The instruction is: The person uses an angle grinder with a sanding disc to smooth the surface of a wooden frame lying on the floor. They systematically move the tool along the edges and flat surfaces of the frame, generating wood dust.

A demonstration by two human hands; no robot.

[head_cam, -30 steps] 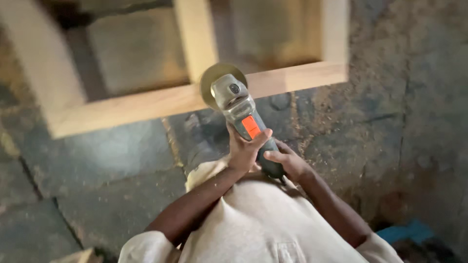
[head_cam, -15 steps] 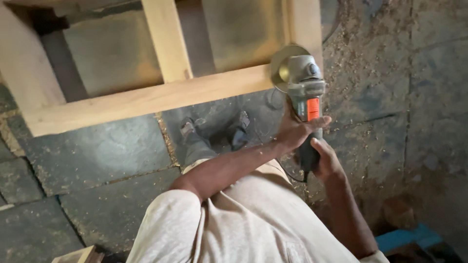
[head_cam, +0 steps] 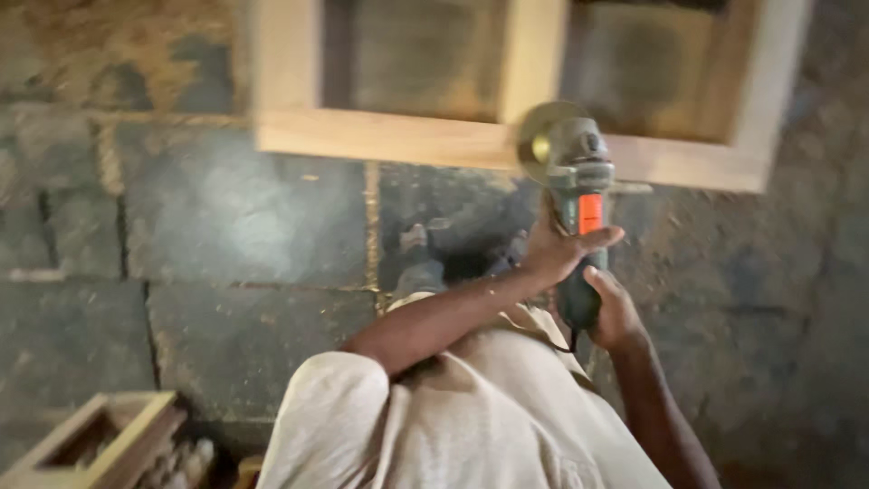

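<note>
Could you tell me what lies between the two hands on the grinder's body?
In the head view, no gap shows: the left hand grips just below the grinder's orange switch, and the right hand sits right behind it.

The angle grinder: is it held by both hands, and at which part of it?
Yes. The left hand grips the angle grinder on its body beside the orange switch; the right hand holds the dark rear handle.

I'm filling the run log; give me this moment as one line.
left hand: grips angle grinder body | right hand: holds rear handle | disc: on wooden frame rail | floor: stone slabs, sawdust
</note>
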